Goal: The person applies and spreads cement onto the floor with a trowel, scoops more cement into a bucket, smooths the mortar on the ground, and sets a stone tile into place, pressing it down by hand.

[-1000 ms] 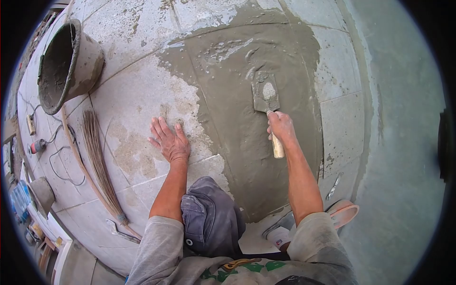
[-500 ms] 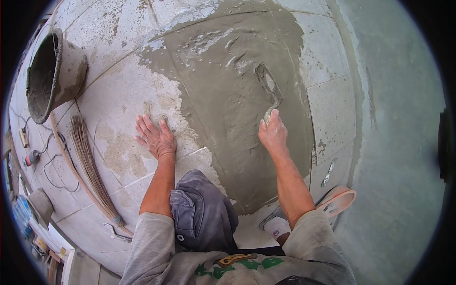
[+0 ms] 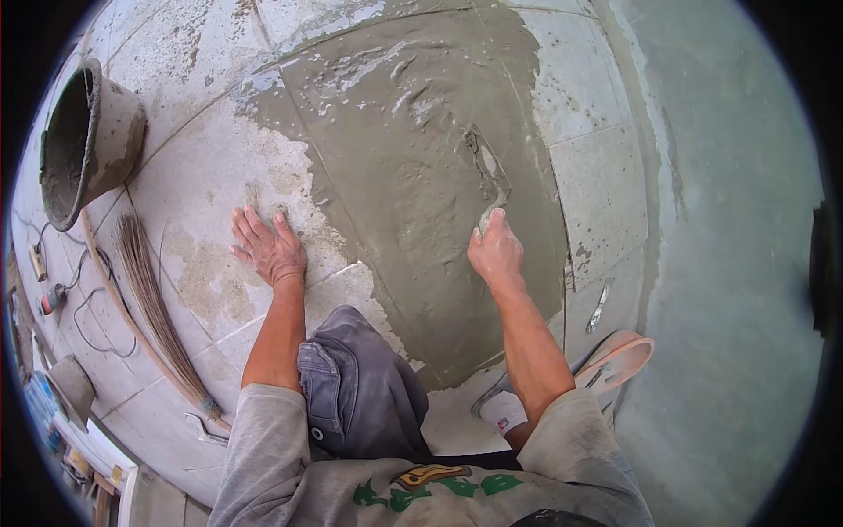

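Note:
Wrapped round the handle of a mortar-smeared trowel (image 3: 488,167) is my right hand (image 3: 497,252). The trowel's blade rests in a wide spread of wet grey mortar (image 3: 430,246), which covers part of the tiled floor. Mortar coats the blade so its outline is partly hidden. My left hand (image 3: 274,249) lies flat with fingers spread on the pale, stained floor tiles (image 3: 211,325), just left of the mortar's ragged edge, and holds nothing.
A mortar-caked bucket (image 3: 123,132) lies tipped at upper left. Below it are a twig broom (image 3: 154,294) and a cable with a red plug (image 3: 53,300). An orange-rimmed container (image 3: 622,356) and a small metal tool (image 3: 600,305) lie to the right, beside a smooth greenish floor (image 3: 729,290).
The whole view has shifted slightly, so most things appear further left. My right hand and the trowel have moved only slightly over the mortar; my left hand stays flat.

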The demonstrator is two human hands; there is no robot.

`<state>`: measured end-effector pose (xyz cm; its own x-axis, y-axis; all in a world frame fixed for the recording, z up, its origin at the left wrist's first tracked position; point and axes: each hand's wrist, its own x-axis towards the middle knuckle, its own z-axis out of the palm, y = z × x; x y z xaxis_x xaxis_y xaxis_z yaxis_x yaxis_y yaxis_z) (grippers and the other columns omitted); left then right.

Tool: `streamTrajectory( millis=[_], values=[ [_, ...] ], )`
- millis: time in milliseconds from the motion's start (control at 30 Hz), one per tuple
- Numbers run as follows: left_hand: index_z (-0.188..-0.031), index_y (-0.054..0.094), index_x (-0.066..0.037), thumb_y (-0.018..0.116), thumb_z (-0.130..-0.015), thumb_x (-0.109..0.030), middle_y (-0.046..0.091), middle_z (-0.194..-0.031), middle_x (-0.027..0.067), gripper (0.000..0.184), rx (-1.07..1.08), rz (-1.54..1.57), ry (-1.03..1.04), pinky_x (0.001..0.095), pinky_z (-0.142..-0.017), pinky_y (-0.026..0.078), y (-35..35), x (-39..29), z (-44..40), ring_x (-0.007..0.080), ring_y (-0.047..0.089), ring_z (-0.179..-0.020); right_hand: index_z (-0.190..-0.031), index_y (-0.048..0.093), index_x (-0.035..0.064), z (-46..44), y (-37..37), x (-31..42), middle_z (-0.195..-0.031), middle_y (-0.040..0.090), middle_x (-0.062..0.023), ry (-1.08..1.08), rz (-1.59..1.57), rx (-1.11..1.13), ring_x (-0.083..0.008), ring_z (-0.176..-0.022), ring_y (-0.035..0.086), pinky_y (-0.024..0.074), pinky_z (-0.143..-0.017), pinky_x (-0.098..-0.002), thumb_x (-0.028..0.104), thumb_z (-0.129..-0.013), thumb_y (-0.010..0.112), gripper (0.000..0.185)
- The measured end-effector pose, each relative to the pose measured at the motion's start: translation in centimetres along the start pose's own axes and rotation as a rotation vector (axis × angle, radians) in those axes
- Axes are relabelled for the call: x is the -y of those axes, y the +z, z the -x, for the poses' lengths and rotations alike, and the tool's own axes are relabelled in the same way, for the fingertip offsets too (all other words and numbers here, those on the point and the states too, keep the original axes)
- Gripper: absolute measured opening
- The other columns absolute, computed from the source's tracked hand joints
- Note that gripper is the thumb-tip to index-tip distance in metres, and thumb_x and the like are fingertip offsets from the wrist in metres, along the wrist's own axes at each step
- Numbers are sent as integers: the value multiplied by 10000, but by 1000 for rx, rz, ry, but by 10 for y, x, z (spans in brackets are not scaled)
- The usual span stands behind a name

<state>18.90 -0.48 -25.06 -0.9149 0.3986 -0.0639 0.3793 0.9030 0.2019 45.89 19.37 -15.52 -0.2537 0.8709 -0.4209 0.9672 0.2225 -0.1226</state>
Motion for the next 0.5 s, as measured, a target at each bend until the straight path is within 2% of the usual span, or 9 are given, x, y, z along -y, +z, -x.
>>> streamTrajectory(
  millis=[67,133,233,500],
  values=[
    [-1487,231,-110,362,-979,-466,168,-1570,80,634,17,-5,5,550,-1155,20,-1,2,1,266,110,-1458,-1091,376,36,5,-1,-3,-1023,587,-226,5,15,50,-429,-921,617,494,-782,-520,201,-855,618,376],
    [-1487,232,-110,362,-978,-468,170,-1570,82,636,20,-10,-26,549,-1155,20,1,0,1,265,111,-1457,-1088,381,31,7,-4,2,-1013,590,-229,20,-9,-49,-428,-919,618,494,-788,-516,196,-852,620,375],
    [-1486,233,-110,362,-979,-470,173,-1569,82,635,7,-2,9,550,-1154,21,-1,0,-1,264,112,-1458,-1084,388,25,5,-4,-1,-1014,590,-229,19,12,57,-426,-929,617,493,-795,-514,198,-850,623,374],
    [-1480,244,-108,374,-979,-460,184,-1566,82,626,0,-4,-9,546,-1157,28,0,0,-1,268,122,-1455,-1087,393,22,12,1,2,-1049,589,-225,54,14,74,-416,-959,615,495,-799,-508,206,-850,628,382]
  ],
)
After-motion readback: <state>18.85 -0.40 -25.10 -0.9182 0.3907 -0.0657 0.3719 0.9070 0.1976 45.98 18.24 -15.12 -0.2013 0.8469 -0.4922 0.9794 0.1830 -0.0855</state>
